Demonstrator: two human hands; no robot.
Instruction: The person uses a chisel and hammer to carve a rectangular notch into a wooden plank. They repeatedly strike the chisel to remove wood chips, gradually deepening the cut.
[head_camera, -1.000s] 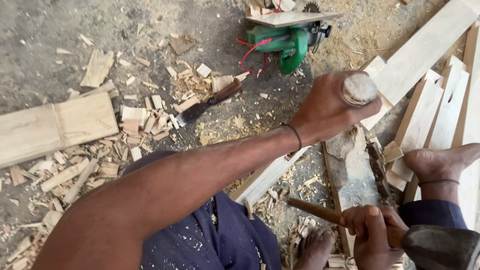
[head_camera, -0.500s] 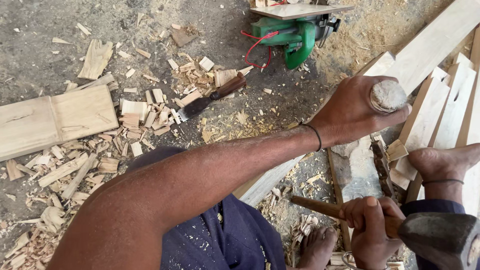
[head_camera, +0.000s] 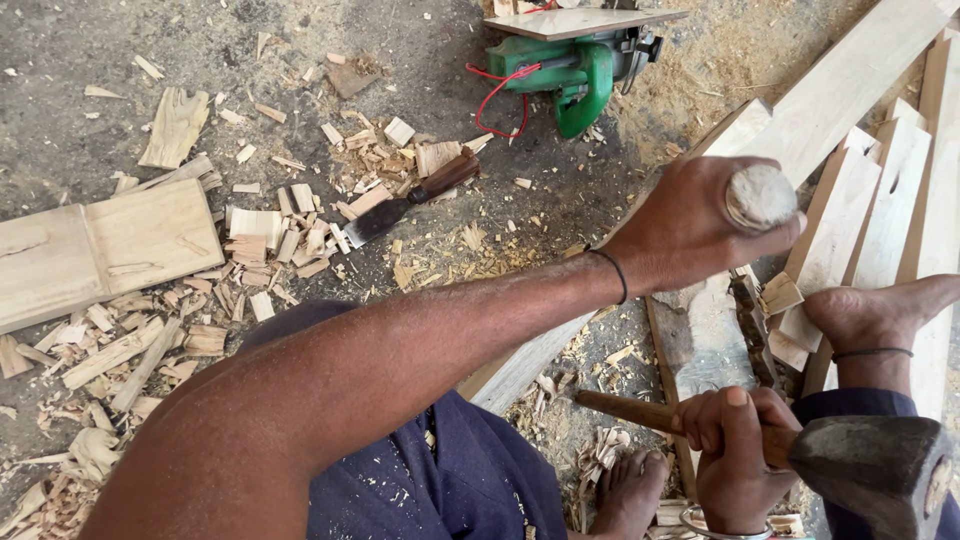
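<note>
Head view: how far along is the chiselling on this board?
Done: a notch is already cut in the board, with chips strewn around. In hand: left hand grips the chisel handle; right hand holds the hammer. Left: remaining depth cannot be judged.

A round-topped wooden chisel handle (head_camera: 760, 197) stands upright over the plank (head_camera: 700, 340); a dark-headed hammer (head_camera: 870, 465) with wooden shaft lies level, low right.

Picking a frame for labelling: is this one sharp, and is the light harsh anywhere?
Head view: even daylight, soft shadows, no glare; left hand on the chisel is sharp, as are floor chips; the hammer in the right hand at the near corner looks slightly soft.
</note>
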